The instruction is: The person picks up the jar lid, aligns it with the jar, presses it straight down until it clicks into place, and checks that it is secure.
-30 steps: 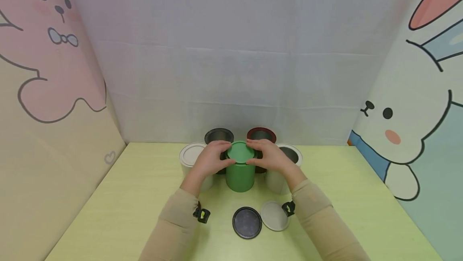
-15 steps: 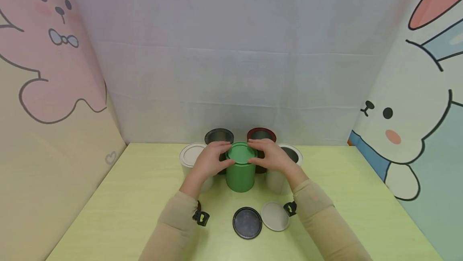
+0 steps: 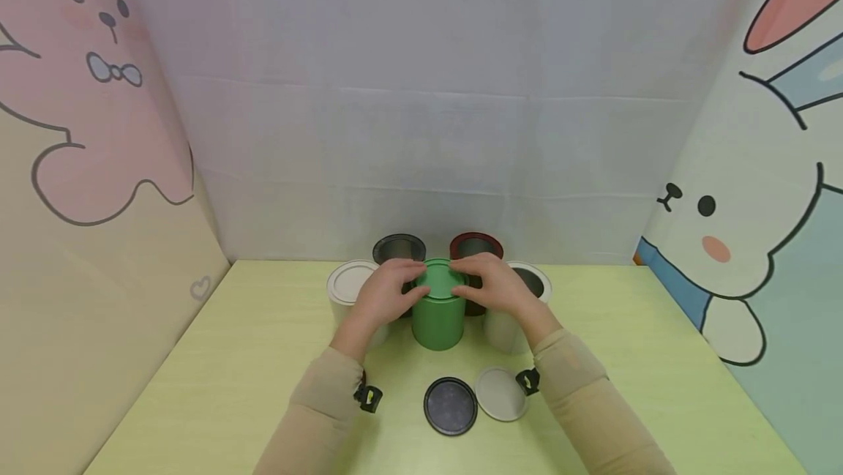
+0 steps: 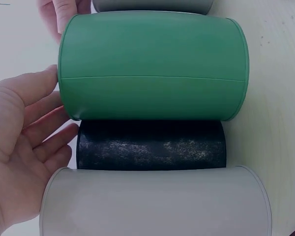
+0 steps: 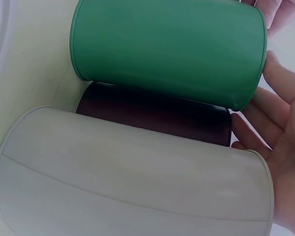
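Note:
A green can [image 3: 437, 325] with a green lid [image 3: 440, 281] on top stands upright in the middle of the group. My left hand [image 3: 385, 292] is at the lid's left side, thumb in front and fingers behind, fingertips over its edge. Mirroring it, my right hand [image 3: 490, 285] has its thumb and fingertips at the right edge. In the left wrist view the thumb tip meets the rim of the green can [image 4: 152, 64], and the other fingers extend loosely behind. The right wrist view shows a similar pose beside the green can [image 5: 167, 44].
A lidded white can [image 3: 349, 283] stands left; an open white can [image 3: 514, 325] stands right. Behind are a black-rimmed can [image 3: 399, 247] and a red-rimmed can [image 3: 477, 243], near the back wall. A black lid [image 3: 451, 406] and a white lid [image 3: 502, 394] lie in front.
The back of the green lid has lowered slightly, and the lid sits more level on the can. My left hand's fingertips have shifted a little to the right over the lid.

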`<action>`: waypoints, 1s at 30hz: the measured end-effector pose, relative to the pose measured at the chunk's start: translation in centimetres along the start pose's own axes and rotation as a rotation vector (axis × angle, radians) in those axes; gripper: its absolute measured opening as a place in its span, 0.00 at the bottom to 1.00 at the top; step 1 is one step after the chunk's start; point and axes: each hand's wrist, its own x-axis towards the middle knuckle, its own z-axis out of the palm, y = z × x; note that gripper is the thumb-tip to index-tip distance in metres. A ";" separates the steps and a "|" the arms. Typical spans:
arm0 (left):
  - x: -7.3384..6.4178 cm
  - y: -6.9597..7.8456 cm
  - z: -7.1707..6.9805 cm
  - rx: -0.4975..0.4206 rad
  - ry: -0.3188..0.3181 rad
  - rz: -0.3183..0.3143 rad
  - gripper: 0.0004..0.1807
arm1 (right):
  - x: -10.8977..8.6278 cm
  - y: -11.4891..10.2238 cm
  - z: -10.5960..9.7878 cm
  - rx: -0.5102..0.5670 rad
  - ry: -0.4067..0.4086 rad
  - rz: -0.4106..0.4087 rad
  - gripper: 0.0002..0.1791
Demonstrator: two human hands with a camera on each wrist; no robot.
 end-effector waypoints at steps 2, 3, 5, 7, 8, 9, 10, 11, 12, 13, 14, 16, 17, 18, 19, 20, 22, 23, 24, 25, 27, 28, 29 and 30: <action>0.0 -0.1 0.2 0.015 -0.001 0.008 0.22 | 0.0 -0.1 0.0 -0.002 -0.001 0.003 0.27; 0.0 -0.2 0.2 0.019 0.000 0.009 0.22 | -0.1 -0.1 0.0 -0.004 0.000 0.003 0.27; 0.1 -0.2 0.3 0.025 -0.003 0.008 0.22 | -0.1 -0.1 0.0 -0.002 0.000 0.007 0.27; 0.1 -0.2 0.3 0.027 -0.007 0.006 0.21 | 0.0 -0.1 0.0 -0.004 0.000 0.013 0.27; 0.2 -0.2 0.3 0.029 -0.010 0.007 0.21 | 0.0 -0.1 -0.1 -0.006 0.001 0.015 0.28; 0.2 -0.2 0.3 0.027 -0.012 0.007 0.20 | 0.0 -0.1 -0.1 -0.004 0.000 0.017 0.28; 0.2 -0.1 0.3 0.025 -0.014 0.008 0.19 | 0.1 -0.1 -0.1 -0.001 -0.002 0.020 0.28; 0.2 -0.1 0.3 0.026 -0.016 0.008 0.19 | 0.1 -0.1 -0.1 -0.003 -0.003 0.020 0.28; 0.2 -0.1 0.3 0.030 -0.019 0.011 0.18 | 0.1 -0.1 -0.1 -0.002 -0.005 0.022 0.28; 0.1 -0.1 0.3 0.033 -0.021 0.012 0.17 | 0.2 -0.2 -0.1 0.001 -0.007 0.022 0.29; 0.1 -0.1 0.3 0.036 -0.022 0.014 0.17 | 0.2 -0.2 -0.1 0.004 -0.009 0.020 0.29; 0.1 0.0 0.3 0.040 -0.027 0.014 0.17 | 0.2 -0.2 -0.1 0.007 -0.013 0.019 0.29; 0.0 0.0 0.3 0.044 -0.029 0.015 0.17 | 0.3 -0.3 -0.1 0.006 -0.014 0.019 0.29; 0.0 0.0 0.3 0.049 -0.032 0.017 0.16 | 0.3 -0.3 -0.1 0.005 -0.015 0.018 0.28; 0.0 0.0 0.3 0.050 -0.034 0.019 0.16 | 0.3 -0.3 -0.1 0.003 -0.015 0.017 0.28; 0.0 0.0 0.3 0.051 -0.036 0.021 0.16 | 0.3 -0.3 -0.1 0.001 -0.015 0.016 0.28; 0.0 -0.1 0.3 0.057 -0.042 0.026 0.16 | 0.3 -0.3 -0.1 -0.005 -0.015 0.014 0.28; 0.0 -0.1 0.4 0.062 -0.045 0.029 0.15 | 0.3 -0.2 -0.1 -0.006 -0.017 0.015 0.28; 0.0 -0.1 0.4 0.064 -0.047 0.031 0.15 | 0.3 -0.2 -0.1 -0.005 -0.019 0.016 0.27; 0.0 -0.1 0.4 0.063 -0.047 0.032 0.15 | 0.3 -0.2 -0.1 -0.003 -0.022 0.019 0.27; 0.0 -0.2 0.4 0.063 -0.046 0.033 0.15 | 0.3 -0.2 -0.1 -0.003 -0.029 0.023 0.27; 0.0 -0.2 0.4 0.062 -0.043 0.035 0.15 | 0.4 -0.2 -0.1 -0.003 -0.033 0.026 0.26; 0.0 -0.2 0.4 0.062 -0.041 0.036 0.15 | 0.4 -0.1 -0.1 -0.005 -0.036 0.027 0.26; 0.0 -0.2 0.3 0.062 -0.038 0.038 0.15 | 0.5 -0.1 0.0 -0.007 -0.039 0.029 0.26</action>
